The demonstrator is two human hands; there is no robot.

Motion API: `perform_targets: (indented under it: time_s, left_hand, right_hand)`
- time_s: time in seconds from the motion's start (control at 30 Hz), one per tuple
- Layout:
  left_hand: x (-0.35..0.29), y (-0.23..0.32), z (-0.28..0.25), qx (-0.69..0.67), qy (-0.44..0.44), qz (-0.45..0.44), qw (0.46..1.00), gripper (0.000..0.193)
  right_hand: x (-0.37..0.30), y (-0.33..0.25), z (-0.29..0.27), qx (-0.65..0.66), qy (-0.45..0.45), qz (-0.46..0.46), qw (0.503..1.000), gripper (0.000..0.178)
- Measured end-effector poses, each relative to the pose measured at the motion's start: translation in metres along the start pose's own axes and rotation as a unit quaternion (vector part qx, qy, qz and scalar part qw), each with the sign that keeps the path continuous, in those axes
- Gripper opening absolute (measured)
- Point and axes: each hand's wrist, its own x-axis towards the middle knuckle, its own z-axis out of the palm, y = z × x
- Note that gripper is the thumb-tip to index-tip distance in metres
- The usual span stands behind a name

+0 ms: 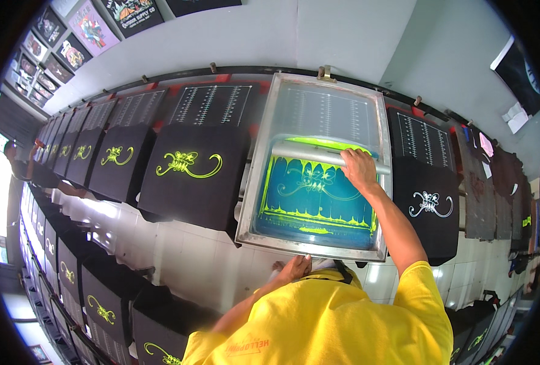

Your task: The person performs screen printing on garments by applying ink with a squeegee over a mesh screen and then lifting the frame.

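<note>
A screen printing frame [253, 201] with a metal rim lies over a board in front of me. Its blue-green mesh [315, 191] carries a curling design, with bright yellow-green ink [325, 212] in streaks and along the edges. My right hand [360, 168] is closed on a wide grey squeegee [303, 152], which spans the mesh below its upper part. A band of ink lies along the squeegee's far side. My left hand [295, 268] is just below the frame's near edge, fingers bent together; whether they grip anything is hidden.
Black shirts on boards stand in rows; the left one bears a yellow-green print [188, 165], the right one a white print [430, 205]. A hinge clamp [326, 73] sits on the long rail behind. Another person [42, 175] stands far left. More printed shirts [103, 309] line the lower left.
</note>
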Motion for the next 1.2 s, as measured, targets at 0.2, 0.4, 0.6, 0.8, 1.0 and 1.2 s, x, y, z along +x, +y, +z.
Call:
perform_targets:
  time_s: [0.2,0.4,0.6,0.8,1.0,1.2]
  left_hand:
    - [-0.002,0.0,0.004,-0.023,0.03,-0.016,0.999,0.053]
    - [0.009,-0.029,0.001,-0.081,0.023,0.036,0.996,0.044]
    - [0.009,-0.014,-0.004,-0.013,-0.01,0.007,1.0,0.057]
    - [0.004,0.006,-0.011,0.022,-0.042,-0.007,0.999,0.057]
    - [0.002,0.007,-0.015,-0.004,-0.09,0.053,0.995,0.036]
    - [0.003,0.006,-0.017,0.015,-0.097,0.02,0.995,0.017]
  right_hand:
    - [0.014,0.016,-0.003,0.045,-0.04,0.018,0.998,0.026]
    - [-0.006,-0.003,-0.024,0.097,-0.09,0.041,0.99,0.02]
    - [-0.075,-0.051,-0.047,0.064,-0.134,0.022,0.989,0.023]
    - [-0.163,-0.112,-0.051,0.057,-0.104,0.001,0.993,0.036]
    - [-0.188,-0.129,-0.046,0.045,-0.096,-0.001,0.994,0.057]
    - [-0.2,-0.129,-0.034,0.052,-0.079,-0.009,0.996,0.067]
